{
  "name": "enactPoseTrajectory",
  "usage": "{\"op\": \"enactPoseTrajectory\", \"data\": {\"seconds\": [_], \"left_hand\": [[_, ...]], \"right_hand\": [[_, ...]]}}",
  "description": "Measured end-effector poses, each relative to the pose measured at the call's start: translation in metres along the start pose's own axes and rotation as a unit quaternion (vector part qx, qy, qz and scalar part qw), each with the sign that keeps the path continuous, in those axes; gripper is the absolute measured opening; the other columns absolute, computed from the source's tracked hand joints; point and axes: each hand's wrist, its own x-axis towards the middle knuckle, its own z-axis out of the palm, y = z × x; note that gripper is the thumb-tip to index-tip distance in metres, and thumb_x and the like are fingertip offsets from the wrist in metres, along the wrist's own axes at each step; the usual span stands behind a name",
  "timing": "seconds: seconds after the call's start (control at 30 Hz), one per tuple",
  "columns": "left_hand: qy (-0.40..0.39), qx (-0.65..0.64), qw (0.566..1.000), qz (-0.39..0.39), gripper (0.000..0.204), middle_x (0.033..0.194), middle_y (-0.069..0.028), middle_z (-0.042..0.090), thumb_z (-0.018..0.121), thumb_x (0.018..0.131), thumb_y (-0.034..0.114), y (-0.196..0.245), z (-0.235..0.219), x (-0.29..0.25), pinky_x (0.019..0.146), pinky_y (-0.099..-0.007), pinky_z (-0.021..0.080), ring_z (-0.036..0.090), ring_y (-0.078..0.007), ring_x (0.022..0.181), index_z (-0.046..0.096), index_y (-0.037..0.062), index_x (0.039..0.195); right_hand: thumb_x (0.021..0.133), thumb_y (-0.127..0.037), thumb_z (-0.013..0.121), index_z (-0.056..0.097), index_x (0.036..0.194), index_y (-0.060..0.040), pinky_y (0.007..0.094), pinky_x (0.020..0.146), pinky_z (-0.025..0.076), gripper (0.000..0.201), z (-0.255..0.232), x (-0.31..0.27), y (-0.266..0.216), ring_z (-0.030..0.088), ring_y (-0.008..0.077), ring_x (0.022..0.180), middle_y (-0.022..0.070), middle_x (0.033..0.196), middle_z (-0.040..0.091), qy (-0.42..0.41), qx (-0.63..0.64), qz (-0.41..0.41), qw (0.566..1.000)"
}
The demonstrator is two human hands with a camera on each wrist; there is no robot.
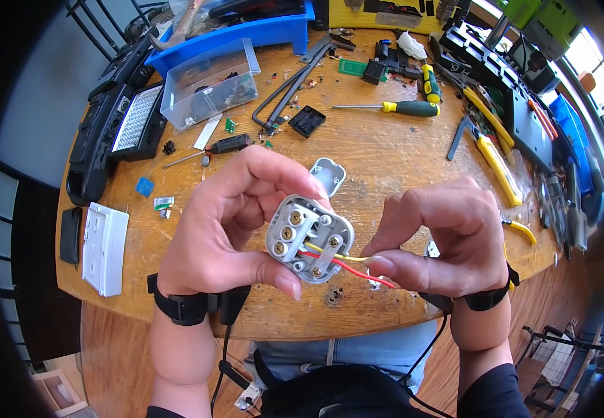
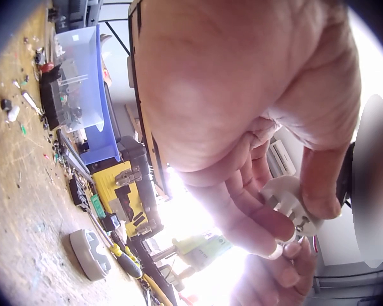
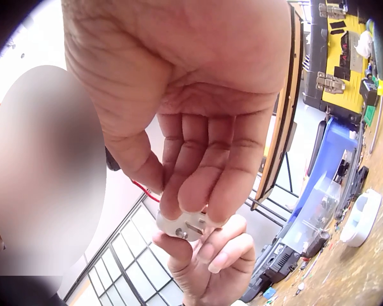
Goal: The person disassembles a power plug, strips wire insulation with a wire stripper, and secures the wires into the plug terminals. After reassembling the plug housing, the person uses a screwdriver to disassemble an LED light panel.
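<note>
My left hand [image 1: 222, 223] grips an opened grey-white electrical plug [image 1: 309, 240] between thumb and fingers, its inside facing up toward the head camera. Three brass terminal screws stand in a row on its left half; a cord clamp with two screws lies on the right. From the middle a yellow wire [image 1: 350, 258] and a red wire [image 1: 364, 274] come out to the right. Thumb and forefinger of my right hand [image 1: 441, 240] pinch the yellow wire, with the red wire's end passing below the thumb. Metal prongs [image 3: 195, 227] show on the plug's underside in the right wrist view.
Behind the plug lies its grey cover shell [image 1: 327, 175]. Farther back are a screwdriver [image 1: 413, 108], a black square case [image 1: 307, 121] and a clear bin [image 1: 211, 83]. Yellow-handled pliers [image 1: 498, 167] are at right, a white box [image 1: 104, 249] at left.
</note>
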Motion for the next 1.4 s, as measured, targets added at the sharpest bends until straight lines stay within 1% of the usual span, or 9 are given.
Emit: {"op": "enactPoseTrajectory", "data": {"seconds": [0.1,0.37,0.63,0.7,0.93,1.03,1.1,1.23,1.4], "left_hand": [[-0.008,0.0,1.0,-0.002,0.075,0.098,-0.0142,0.06,0.092,0.044,0.021,0.0,-0.001,0.0,0.074,-0.0271,0.05,0.062,-0.0182,0.087,0.046,0.0058,0.102],[-0.003,0.003,1.0,-0.006,0.076,0.095,-0.0134,0.061,0.092,0.043,0.024,0.0,0.0,0.0,0.074,-0.0271,0.05,0.062,-0.0181,0.086,0.047,0.0058,0.102],[-0.004,0.004,1.0,-0.003,0.076,0.095,-0.0134,0.061,0.092,0.043,0.025,0.0,-0.002,0.0,0.073,-0.0267,0.05,0.062,-0.0181,0.086,0.047,0.0052,0.102],[-0.075,-0.018,0.997,0.014,0.072,0.106,-0.0104,0.058,0.088,0.052,0.011,-0.001,-0.008,-0.001,0.092,-0.0308,0.045,0.057,-0.0182,0.104,0.049,-0.0018,0.112],[-0.08,-0.023,0.996,0.017,0.072,0.106,-0.0107,0.058,0.088,0.053,0.011,-0.001,-0.008,0.0,0.092,-0.0306,0.045,0.058,-0.0183,0.104,0.049,-0.0019,0.112],[-0.08,-0.027,0.996,0.015,0.072,0.105,-0.011,0.059,0.088,0.053,0.011,0.0,-0.005,0.0,0.091,-0.0305,0.045,0.058,-0.0187,0.103,0.049,-0.0018,0.112],[-0.001,-0.005,1.0,-0.014,0.074,0.093,-0.0126,0.061,0.091,0.044,0.025,0.002,0.002,0.0,0.073,-0.0271,0.051,0.062,-0.0185,0.086,0.048,0.0051,0.101],[-0.002,0.0,1.0,-0.016,0.074,0.093,-0.0128,0.061,0.091,0.045,0.026,0.003,0.001,0.0,0.072,-0.0269,0.05,0.062,-0.0183,0.085,0.048,0.0053,0.101],[0.005,-0.002,1.0,-0.024,0.074,0.093,-0.0132,0.061,0.091,0.045,0.026,0.003,0.001,-0.001,0.072,-0.0266,0.05,0.062,-0.0181,0.085,0.048,0.0056,0.101]], "right_hand": [[0.065,-0.004,0.074,0.063,0.065,0.0016,0.025,0.053,0.046,0.012,0.002,0.0,0.0,0.063,0.0184,0.056,0.0118,0.063,0.065,0.008,-0.001,0.0,1.0],[0.064,-0.004,0.075,0.063,0.064,0.0012,0.0248,0.053,0.046,0.013,0.004,0.0,-0.003,0.064,0.0185,0.056,0.0115,0.062,0.064,0.017,-0.02,-0.006,1.0],[0.064,-0.004,0.075,0.063,0.064,0.0013,0.026,0.054,0.047,0.013,0.004,0.0,0.0,0.063,0.0192,0.056,0.0114,0.063,0.065,0.01,0.01,-0.005,1.0],[0.064,-0.005,0.075,0.063,0.064,0.0015,0.026,0.054,0.047,0.013,0.004,0.0,-0.001,0.063,0.0193,0.056,0.0114,0.063,0.064,0.011,0.01,-0.001,1.0],[0.065,-0.011,0.075,0.063,0.065,0.0019,0.0263,0.055,0.047,0.018,0.004,-0.001,-0.001,0.063,0.0201,0.057,0.0118,0.062,0.064,0.011,0.021,-0.005,1.0],[0.066,-0.016,0.075,0.063,0.065,0.002,0.0269,0.056,0.047,0.022,0.004,-0.001,0.0,0.063,0.0203,0.057,0.0116,0.062,0.064,0.011,0.017,0.003,1.0],[0.067,-0.02,0.075,0.063,0.065,0.0022,0.0273,0.056,0.047,0.025,0.004,-0.002,-0.002,0.063,0.0205,0.058,0.0116,0.063,0.064,0.017,0.028,0.016,0.999],[0.07,-0.029,0.072,0.064,0.067,0.0026,0.0279,0.058,0.047,0.033,0.002,-0.001,-0.003,0.063,0.0209,0.059,0.0117,0.063,0.064,0.025,0.039,0.051,0.998],[0.072,-0.027,0.071,0.064,0.067,0.0033,0.028,0.056,0.046,0.032,0.002,0.0,-0.004,0.062,0.0206,0.058,0.0129,0.063,0.064,0.033,0.041,0.057,0.997]]}}
